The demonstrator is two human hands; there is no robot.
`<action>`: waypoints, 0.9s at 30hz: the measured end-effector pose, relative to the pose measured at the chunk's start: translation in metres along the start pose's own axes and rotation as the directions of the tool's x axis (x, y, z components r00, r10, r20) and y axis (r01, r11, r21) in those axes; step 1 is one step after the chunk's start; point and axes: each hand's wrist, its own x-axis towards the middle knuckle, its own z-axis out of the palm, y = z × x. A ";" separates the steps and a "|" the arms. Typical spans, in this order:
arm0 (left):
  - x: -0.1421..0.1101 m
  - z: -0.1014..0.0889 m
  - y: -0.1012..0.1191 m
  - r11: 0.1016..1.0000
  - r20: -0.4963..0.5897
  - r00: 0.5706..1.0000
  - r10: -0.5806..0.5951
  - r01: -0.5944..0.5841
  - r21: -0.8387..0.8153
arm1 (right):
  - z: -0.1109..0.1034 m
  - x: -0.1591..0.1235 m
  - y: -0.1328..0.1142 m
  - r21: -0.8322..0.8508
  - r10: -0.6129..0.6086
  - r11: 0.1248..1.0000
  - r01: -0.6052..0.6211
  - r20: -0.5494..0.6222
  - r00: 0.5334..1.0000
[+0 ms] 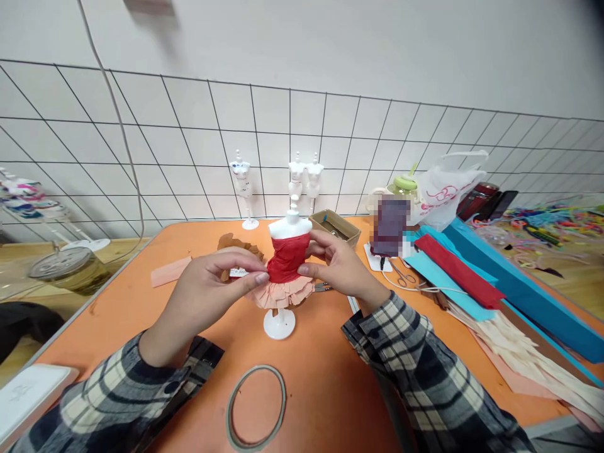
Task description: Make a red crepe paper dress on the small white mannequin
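Note:
A small white mannequin (289, 226) stands on a round base (279, 324) on the orange table (325, 390). It wears a red paper bodice (287, 257) over a ruffled peach paper skirt (283, 292). My left hand (212, 289) pinches the bodice's left edge at the waist. On the other side, my right hand (337, 264) presses its fingertips against the bodice. Both sleeves are plaid.
Three bare white mannequins (244, 182) stand by the wire grid wall. A cardboard box (336, 228), a phone on a stand (389, 226), scissors (401, 274), and red, blue and cream paper sheets (476, 277) lie to the right. A tape ring (256, 406) lies near me.

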 end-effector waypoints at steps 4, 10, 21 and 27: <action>0.001 0.002 -0.004 0.998 0.010 1.000 -0.010 0.010 0.068 | 0.005 0.000 -0.001 -0.094 -0.038 0.995 0.043 0.048 0.998; 0.002 0.004 -0.010 0.995 0.075 0.992 -0.100 0.099 0.012 | 0.007 0.001 0.002 -0.230 -0.002 0.973 0.017 0.066 0.998; 0.007 0.005 -0.022 0.970 0.242 0.964 -0.112 0.158 -0.182 | 0.006 0.002 0.009 -0.142 -0.010 0.989 0.031 0.151 0.989; 0.012 -0.006 -0.032 0.934 0.455 0.889 -0.055 0.207 -0.291 | 0.008 -0.001 -0.001 -0.125 0.009 0.992 0.024 0.258 0.966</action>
